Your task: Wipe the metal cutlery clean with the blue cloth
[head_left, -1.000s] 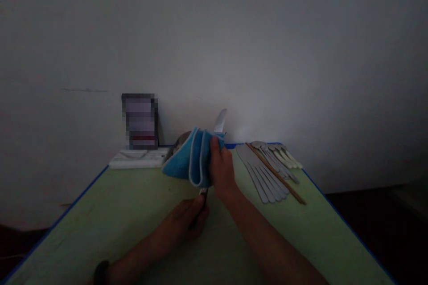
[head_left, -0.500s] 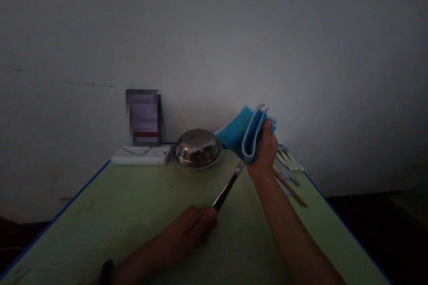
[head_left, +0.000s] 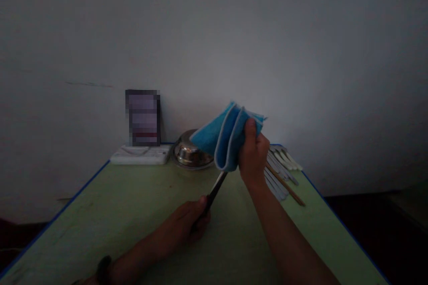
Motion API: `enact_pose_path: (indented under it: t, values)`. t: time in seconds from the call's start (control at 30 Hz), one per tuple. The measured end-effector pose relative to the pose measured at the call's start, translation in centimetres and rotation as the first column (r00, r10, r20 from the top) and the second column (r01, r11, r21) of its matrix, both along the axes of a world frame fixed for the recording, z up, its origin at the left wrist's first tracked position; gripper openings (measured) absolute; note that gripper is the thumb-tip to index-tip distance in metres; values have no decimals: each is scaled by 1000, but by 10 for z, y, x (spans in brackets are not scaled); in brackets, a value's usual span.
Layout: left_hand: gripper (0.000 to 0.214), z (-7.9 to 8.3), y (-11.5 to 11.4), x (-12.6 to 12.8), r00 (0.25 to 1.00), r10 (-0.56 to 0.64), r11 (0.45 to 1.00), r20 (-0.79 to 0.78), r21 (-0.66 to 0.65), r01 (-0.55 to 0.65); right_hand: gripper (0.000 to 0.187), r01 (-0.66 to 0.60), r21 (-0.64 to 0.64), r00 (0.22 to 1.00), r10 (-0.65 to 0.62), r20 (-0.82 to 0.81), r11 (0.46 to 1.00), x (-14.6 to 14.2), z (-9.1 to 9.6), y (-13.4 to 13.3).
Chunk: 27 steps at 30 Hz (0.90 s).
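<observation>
My left hand (head_left: 189, 220) is closed around the dark handle of a long metal utensil (head_left: 217, 187), which slants up and to the right. The utensil's far end is hidden by a folded blue cloth (head_left: 230, 136) with pale edging, so its kind does not show. My right hand (head_left: 254, 153) grips that cloth from the right, thumb toward me and uppermost. Both are held above the table, and the cloth overlaps the right part of an upturned metal bowl (head_left: 190, 153) in the view.
On the right of the green table (head_left: 133, 213) lie several pieces of cutlery (head_left: 284, 160) and brown chopsticks (head_left: 289, 187). At the back left, a dark-framed panel (head_left: 143, 118) stands behind a white flat device (head_left: 140, 155). A pale wall (head_left: 214, 44) rises behind the table.
My right hand and the cloth have moved left, now covering part of the bowl. My left hand has shifted slightly left with the utensil, and less of its metal shows below the cloth.
</observation>
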State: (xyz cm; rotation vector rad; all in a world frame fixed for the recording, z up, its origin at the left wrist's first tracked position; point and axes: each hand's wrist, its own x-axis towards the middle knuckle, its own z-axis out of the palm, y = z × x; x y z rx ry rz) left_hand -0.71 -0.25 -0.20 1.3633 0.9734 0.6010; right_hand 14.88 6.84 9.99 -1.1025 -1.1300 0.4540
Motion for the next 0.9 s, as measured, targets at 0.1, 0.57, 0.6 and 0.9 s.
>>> enact_pose_path:
  t: [0.1,0.57,0.6,0.9]
  values:
    - [52,-3,1,0,1000,7,1000,20,14,-7,47,-7,42,996,3,91,999,-7,-6,-3]
    - [53,-9,3,1,992,122,992,-13,36,-121,46,-272,50,900,235,366,961,-28,-42,-8]
    - [53,-5,2,1,992,126,991,-25,41,-125,46,-277,33,901,248,357,960,-28,-43,-8]
    - [52,18,-6,9,983,96,987,-159,144,-73,40,-156,-104,986,148,-82,982,-19,-29,6]
